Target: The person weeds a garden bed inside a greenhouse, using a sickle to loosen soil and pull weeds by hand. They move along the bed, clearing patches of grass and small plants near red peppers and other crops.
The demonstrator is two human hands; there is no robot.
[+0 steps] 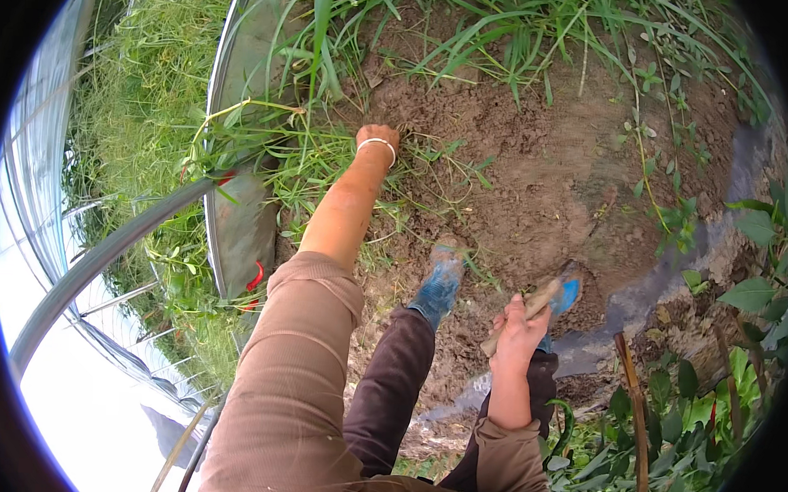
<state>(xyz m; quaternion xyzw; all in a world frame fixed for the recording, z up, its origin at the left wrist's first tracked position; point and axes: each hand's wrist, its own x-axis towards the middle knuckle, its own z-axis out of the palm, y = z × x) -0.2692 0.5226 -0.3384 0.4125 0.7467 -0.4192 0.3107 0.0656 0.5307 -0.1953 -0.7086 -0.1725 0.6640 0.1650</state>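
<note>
My left hand [377, 138], with a pale bangle at the wrist, reaches down to the soil and is closed in a fist around green grass weeds [325, 157]. Its fingertips are hidden beneath it. Stems spread out on both sides of the fist. My right hand [519, 329] grips a worn wooden handle [542, 300], held tilted above my right boot. The head of this hand tool is blurred and hard to make out. Under my hands lies bare brown soil [504, 145], crumbly and damp.
My muddy blue boots [440, 281] stand on the soil. A grey metal pipe [113, 253] curves in at left, beside plastic sheeting [43, 132]. Red chili peppers [255, 276] hang nearby. Pepper plants [670, 416] and a wooden stake [634, 408] stand at lower right, near dark plastic film [656, 290].
</note>
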